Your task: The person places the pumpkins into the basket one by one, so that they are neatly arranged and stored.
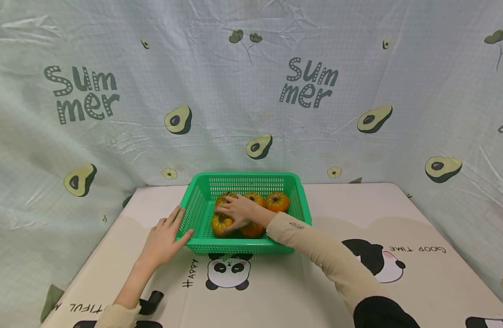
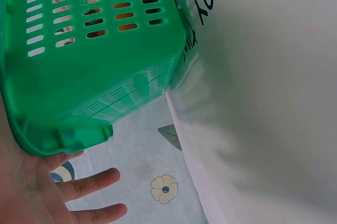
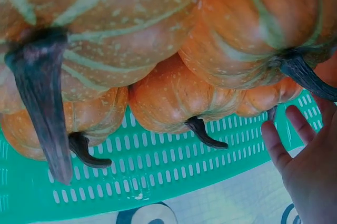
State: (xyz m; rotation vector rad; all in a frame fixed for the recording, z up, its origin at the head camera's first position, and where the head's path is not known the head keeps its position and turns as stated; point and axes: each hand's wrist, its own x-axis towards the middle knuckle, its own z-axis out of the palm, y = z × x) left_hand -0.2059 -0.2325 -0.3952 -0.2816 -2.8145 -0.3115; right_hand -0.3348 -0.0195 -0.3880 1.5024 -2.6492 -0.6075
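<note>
Several small orange pumpkins sit in a green plastic basket (image 1: 243, 246). My right hand (image 1: 239, 210) reaches in over them, fingers spread around the front-left pumpkin (image 1: 219, 224), thumb on its near side. In the right wrist view, the fingers (image 3: 273, 142) look fairly straight beside the pumpkin (image 3: 263, 29) with a dark curved stem. A back-left pumpkin (image 1: 222, 199) lies just beyond my fingertips. At the basket's left side, my left hand (image 1: 163, 239) rests with straight, spread fingers against the rim; the left wrist view shows its fingers (image 2: 92, 183) past the basket corner.
The basket stands on a table covered with a panda-print cloth (image 1: 276, 291). Behind it hangs a pale curtain (image 1: 218, 91) printed with avocados and lettering. More pumpkins, one at the back right (image 1: 277, 201), fill the basket's middle and right.
</note>
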